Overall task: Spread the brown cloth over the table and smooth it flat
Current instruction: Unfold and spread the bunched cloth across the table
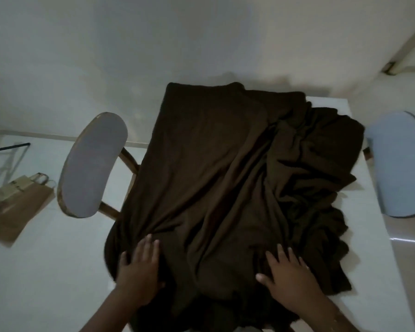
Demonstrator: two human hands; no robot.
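Observation:
A dark brown cloth covers most of a white table. Its left part lies fairly flat, while long folds run diagonally through the middle. On the right it is bunched into a rumpled heap. My left hand rests palm down on the near left part of the cloth, fingers spread, with creases fanning out from the fingertips. My right hand lies flat on the near right part, fingers apart. Neither hand grips the fabric. The cloth hangs over the table's left and near edges.
A chair with a grey backrest stands close against the table's left side. A pale blue chair stands at the right. A brown paper bag lies on the floor at far left. A white wall lies behind.

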